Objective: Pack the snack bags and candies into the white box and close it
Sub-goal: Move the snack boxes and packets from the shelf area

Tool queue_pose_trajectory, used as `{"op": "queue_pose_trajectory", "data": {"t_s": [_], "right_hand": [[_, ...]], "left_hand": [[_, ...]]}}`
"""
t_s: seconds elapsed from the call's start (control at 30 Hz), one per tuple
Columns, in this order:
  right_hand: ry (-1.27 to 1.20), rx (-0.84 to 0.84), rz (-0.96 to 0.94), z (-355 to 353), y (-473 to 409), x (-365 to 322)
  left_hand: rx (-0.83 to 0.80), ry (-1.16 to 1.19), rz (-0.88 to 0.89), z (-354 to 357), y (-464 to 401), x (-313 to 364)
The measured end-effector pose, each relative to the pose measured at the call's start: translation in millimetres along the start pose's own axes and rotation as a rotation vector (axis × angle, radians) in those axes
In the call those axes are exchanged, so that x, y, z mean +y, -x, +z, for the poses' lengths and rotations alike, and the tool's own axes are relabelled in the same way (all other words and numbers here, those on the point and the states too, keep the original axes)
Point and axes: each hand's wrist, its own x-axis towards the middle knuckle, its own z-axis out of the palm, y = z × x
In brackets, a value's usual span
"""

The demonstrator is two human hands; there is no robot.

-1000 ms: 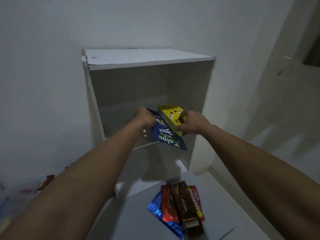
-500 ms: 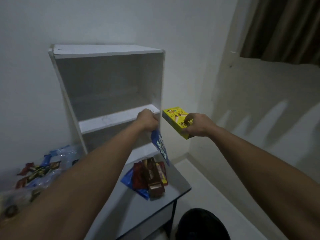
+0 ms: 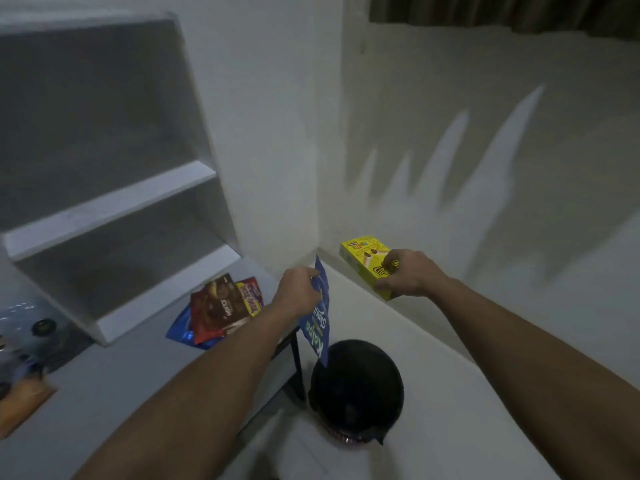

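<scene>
Both hands have swung rightward and downward, away from the white shelf unit, which half a second ago stood straight ahead and now sits at the far left of the view. The left hand pinches the top edge of a blue snack bag, which hangs down on edge past the right end of the table, its lower corner over a black round object on the floor (what that object is cannot be told). The right hand has its fingers curled round the near end of a yellow snack box, held tilted in the air to the right of the bag, near the corner of the walls. Bag and box are apart, each in its own hand, and neither is on the table. On the table, just left of the left forearm, lies a small pile of snack packs: a dark brown one on top, a red one and a blue one under it, and a yellow-red one at its far right side. More wrapped candies lie blurred at the left edge of the table. A dark curtain hangs at the top right.
</scene>
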Motion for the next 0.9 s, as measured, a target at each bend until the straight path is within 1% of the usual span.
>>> {"op": "queue_pose_trajectory", "data": {"t_s": [0.23, 0.4, 0.5, 0.63, 0.8, 0.9], "right_hand": [[0.006, -0.160, 0.176, 86.6, -8.4, 85.9], [0.018, -0.242, 0.252, 162.4, -22.5, 124.2], [0.014, -0.253, 0.284, 208.7, -34.1, 140.6], [0.001, -0.258, 0.336, 266.7, -48.8, 156.6], [-0.004, -0.275, 0.389, 334.1, -62.8, 169.6], [-0.020, -0.278, 0.402, 365.7, -69.9, 177.8]], "left_hand": [[-0.181, 0.030, -0.054, 105.4, -28.0, -30.6], [-0.253, 0.019, -0.076, 168.9, -49.7, -64.1], [-0.295, 0.016, -0.069, 201.2, -62.6, -85.4], [-0.304, 0.003, -0.085, 239.1, -76.3, -116.7], [-0.319, -0.058, -0.028, 284.1, -87.7, -152.7], [-0.318, -0.051, -0.002, 309.8, -95.1, -172.4]]}}
